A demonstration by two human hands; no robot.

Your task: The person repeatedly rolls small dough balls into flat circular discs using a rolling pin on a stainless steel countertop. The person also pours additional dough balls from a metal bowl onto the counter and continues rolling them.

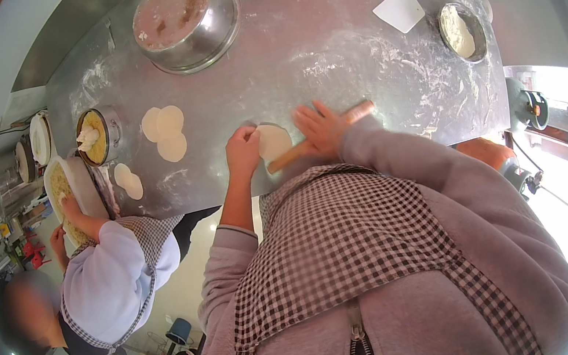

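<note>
My left hand point(244, 149) pinches the left edge of a thin round dough wrapper point(275, 141) between thumb and fingers. The wrapper lies on the steel table in front of me. Under the palm of my right hand point(322, 128) is a wooden rolling pin point(287, 158), slanting up to the right. Its left end reaches the wrapper's lower edge. The right fingers are spread and slightly blurred. Further left on the table lie several overlapping rolled wrappers point(172, 146), and a smaller group of dough rounds point(134, 187) sits nearer the co-worker.
An upturned metal basin point(215, 26) stands on the steel table point(279, 78) at the back. A white dough scraper point(399, 10) and a bowl of flour point(460, 35) are at right. At left, a co-worker point(103, 267) reaches into a tub of yellowish filling point(87, 186) beside a metal pot point(112, 132).
</note>
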